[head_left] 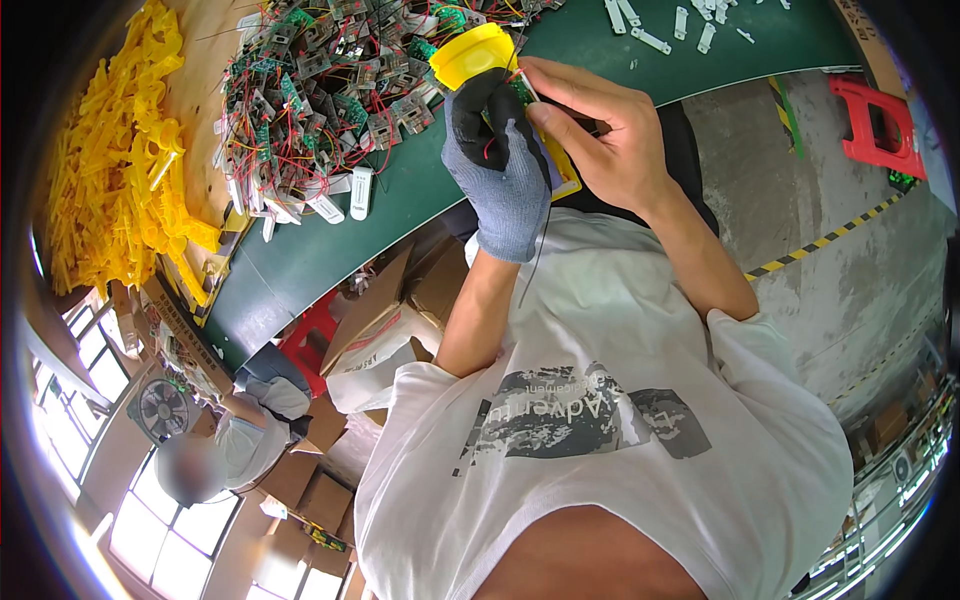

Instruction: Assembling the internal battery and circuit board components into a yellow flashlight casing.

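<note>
My left hand (497, 165), in a grey glove with black fingers, is wrapped round a yellow plastic housing (472, 57). The housing's wide end sticks out beyond the fingers, and more yellow edge shows below my right hand. My bare right hand (605, 135) meets it from the right, thumb and forefinger pinched together at its side. Between the fingertips and the glove a sliver of green circuit board and a thin pale edge show; what the pinch holds is mostly hidden. A red wire loops by the glove, and a dark thin wire hangs below it.
A heap of wired circuit boards (320, 100) covers the far left of the green table (300, 265). Yellow plastic parts (120, 170) are piled further left. Small white pieces (650, 40) lie at the far right. A red stool (880, 125) stands on the floor; another person (245, 440) sits lower left.
</note>
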